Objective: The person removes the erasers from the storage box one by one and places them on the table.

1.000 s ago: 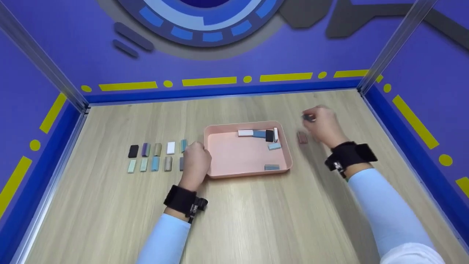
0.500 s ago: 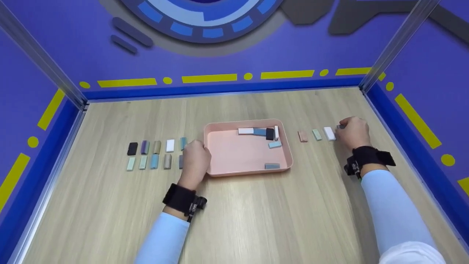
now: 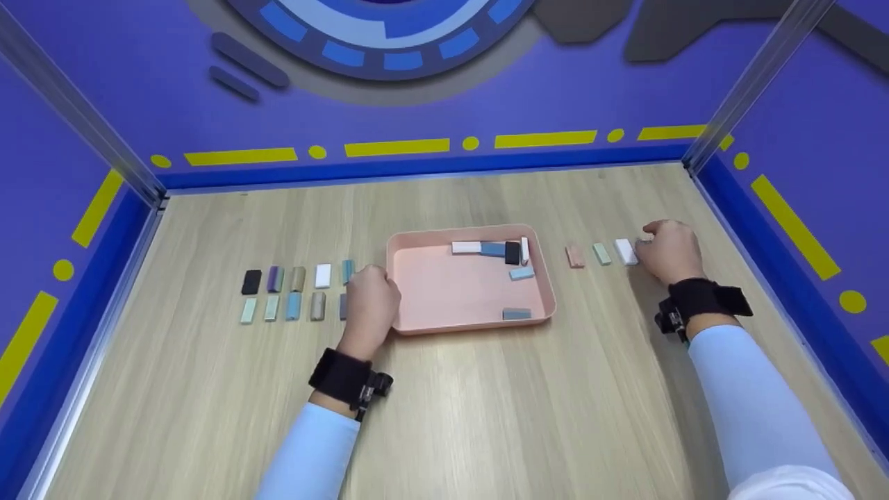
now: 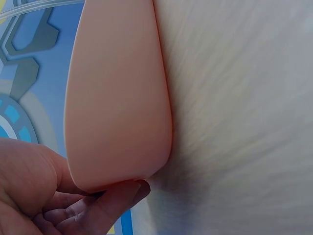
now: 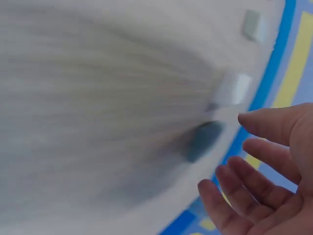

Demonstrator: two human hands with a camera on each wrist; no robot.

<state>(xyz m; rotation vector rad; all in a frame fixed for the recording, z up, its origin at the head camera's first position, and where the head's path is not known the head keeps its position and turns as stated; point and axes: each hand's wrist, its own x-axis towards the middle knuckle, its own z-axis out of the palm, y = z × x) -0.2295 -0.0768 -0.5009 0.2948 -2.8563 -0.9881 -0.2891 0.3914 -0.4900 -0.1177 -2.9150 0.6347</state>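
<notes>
A pink tray (image 3: 444,298) lies mid-table, and my left hand (image 3: 374,305) holds its left wall. In the left wrist view, curled fingers (image 4: 105,208) of that hand lie against the tray's outer wall (image 4: 117,98). My right hand (image 3: 670,251) is at the right end of a short row of small blocks. Its fingers are spread and apart from a dark blue-grey block (image 5: 205,141) in the right wrist view. Beside that block lies a white block (image 5: 234,89). A green block (image 3: 601,254) and a pink block (image 3: 574,256) continue the row leftward.
Inside the tray, several blocks line the back right corner, among them a black block (image 3: 512,253); a grey block (image 3: 517,314) lies near the front. Two rows of blocks, including a purple block (image 3: 275,279), stand left of the tray. Blue panels (image 3: 444,111) enclose the table.
My right hand has moved rightward and down to the table and has let go of the dark block. The left hand has stayed at the tray.
</notes>
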